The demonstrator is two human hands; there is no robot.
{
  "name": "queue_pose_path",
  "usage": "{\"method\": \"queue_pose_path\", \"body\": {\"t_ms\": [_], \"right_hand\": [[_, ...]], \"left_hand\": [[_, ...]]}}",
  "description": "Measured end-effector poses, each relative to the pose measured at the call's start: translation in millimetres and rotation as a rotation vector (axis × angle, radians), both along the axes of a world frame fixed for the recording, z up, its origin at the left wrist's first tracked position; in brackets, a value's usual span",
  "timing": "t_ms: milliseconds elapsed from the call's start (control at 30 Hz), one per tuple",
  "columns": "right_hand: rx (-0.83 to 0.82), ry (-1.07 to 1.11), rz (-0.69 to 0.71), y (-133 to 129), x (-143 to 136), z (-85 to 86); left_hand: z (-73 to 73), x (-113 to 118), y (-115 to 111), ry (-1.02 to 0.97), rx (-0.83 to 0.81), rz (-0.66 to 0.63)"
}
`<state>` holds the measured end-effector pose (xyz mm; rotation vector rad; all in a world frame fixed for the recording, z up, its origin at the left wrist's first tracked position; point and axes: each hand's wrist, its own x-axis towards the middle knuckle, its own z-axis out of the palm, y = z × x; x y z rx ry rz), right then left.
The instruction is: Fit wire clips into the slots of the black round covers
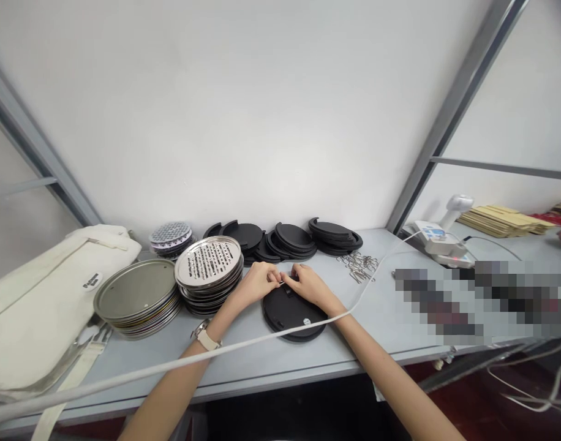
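Observation:
A black round plate (292, 315) lies flat on the table before me, with a small white sticker (307, 321) near its front edge. At its far edge my left hand (261, 280) is closed, thumb and fingers pinched on a thin shiny metal piece. My right hand (312, 285) is also closed at that edge, its fingertips meeting the left ones; what they grip is mostly hidden. To the right lies a loose pile of small metal wire hooks (361, 266). Several more black round plates (292, 237) are stacked behind my hands.
Stacked metal grater discs (210, 263) and plain round metal discs (138, 291) stand at left, beside a cream bag (46, 306). Patterned discs (170, 236) sit behind. A white cable (244, 345) crosses in front of my arms. A white device (439, 239) and tan pieces (503, 220) lie right.

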<state>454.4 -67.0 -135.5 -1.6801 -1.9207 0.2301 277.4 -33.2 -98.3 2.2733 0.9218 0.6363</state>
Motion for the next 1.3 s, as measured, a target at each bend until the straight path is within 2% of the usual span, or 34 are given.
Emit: {"method": "queue_pose_path", "body": {"t_ms": [300, 933, 1300], "right_hand": [[0.007, 0.029, 0.025, 2.9, 1.0, -2.8], [0.001, 0.059, 0.086, 9.5, 1.7, -4.1], [0.001, -0.046, 0.092, 13.0, 1.9, -7.0]], "left_hand": [[-1.7, 3.8, -3.2, 0.02, 0.061, 0.03], [-4.8, 2.2, 3.1, 0.009, -0.006, 0.013], [-5.9, 3.5, 3.7, 0.02, -0.022, 0.015]]}}
